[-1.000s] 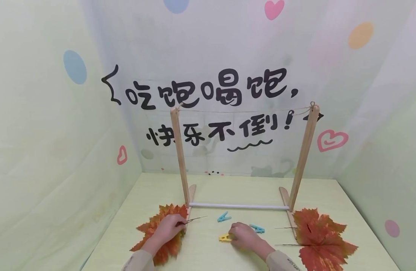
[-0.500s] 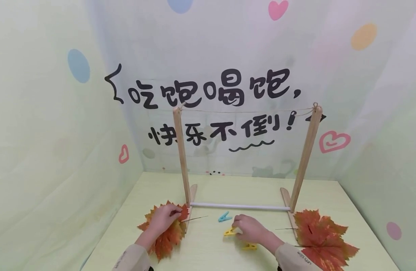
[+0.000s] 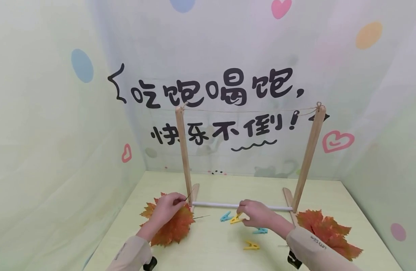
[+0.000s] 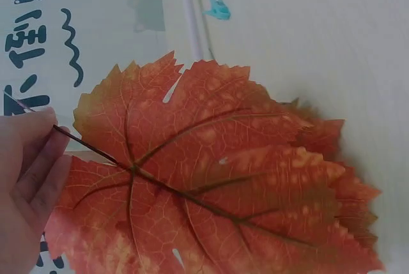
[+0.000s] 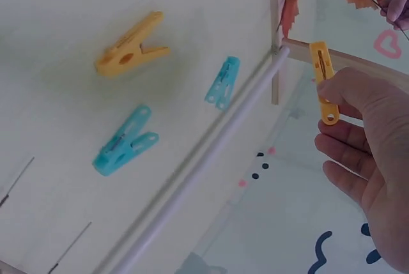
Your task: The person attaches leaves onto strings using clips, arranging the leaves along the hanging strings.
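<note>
Pinching a stem [image 4: 92, 147] that points up and right, my left hand [image 3: 167, 207] holds a red leaf [image 4: 211, 184]. My right hand [image 3: 258, 213] pinches a yellow clip [image 5: 324, 89] over the bench [image 3: 208, 252], its long side slanting down-left, higher than before.

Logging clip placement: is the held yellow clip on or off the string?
Off: the right hand holds the yellow clip well below the string.
</note>
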`<state>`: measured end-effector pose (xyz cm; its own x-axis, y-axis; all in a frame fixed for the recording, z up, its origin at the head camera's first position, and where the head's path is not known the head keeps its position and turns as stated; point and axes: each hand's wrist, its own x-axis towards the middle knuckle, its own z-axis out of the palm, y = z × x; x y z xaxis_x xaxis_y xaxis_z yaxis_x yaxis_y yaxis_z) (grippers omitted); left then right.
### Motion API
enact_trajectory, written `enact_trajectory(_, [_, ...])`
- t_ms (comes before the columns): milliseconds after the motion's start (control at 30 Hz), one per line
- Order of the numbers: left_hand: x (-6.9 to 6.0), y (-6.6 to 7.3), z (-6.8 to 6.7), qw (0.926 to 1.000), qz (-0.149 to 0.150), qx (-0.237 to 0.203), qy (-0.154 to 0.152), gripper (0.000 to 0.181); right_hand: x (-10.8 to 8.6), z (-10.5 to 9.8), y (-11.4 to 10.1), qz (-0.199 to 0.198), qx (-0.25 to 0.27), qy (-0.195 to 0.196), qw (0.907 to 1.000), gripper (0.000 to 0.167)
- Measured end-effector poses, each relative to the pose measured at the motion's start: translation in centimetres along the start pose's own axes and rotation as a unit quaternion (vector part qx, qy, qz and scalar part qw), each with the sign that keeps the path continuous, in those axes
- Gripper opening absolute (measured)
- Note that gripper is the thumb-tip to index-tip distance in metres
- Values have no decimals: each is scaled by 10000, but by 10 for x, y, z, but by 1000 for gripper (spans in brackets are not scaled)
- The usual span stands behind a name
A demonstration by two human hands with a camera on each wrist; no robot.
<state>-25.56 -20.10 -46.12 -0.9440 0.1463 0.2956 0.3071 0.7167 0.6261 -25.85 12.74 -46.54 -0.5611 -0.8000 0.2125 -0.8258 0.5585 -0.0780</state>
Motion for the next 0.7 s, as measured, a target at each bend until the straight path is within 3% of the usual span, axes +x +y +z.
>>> enact_trajectory(267, [9,13,-5,9997,191,-128,60,10,4,-26,2,-133,-142,-73,9998,18])
enact_trajectory(500, [14,24,-7,9979,474,-440,-69,10,8,-54,3,-71,-151,-72,9998,18])
enact_trajectory(700, [21,36,-6,9966,535,-612,-87,9,11,-72,8,-152,-267,201,9993,19])
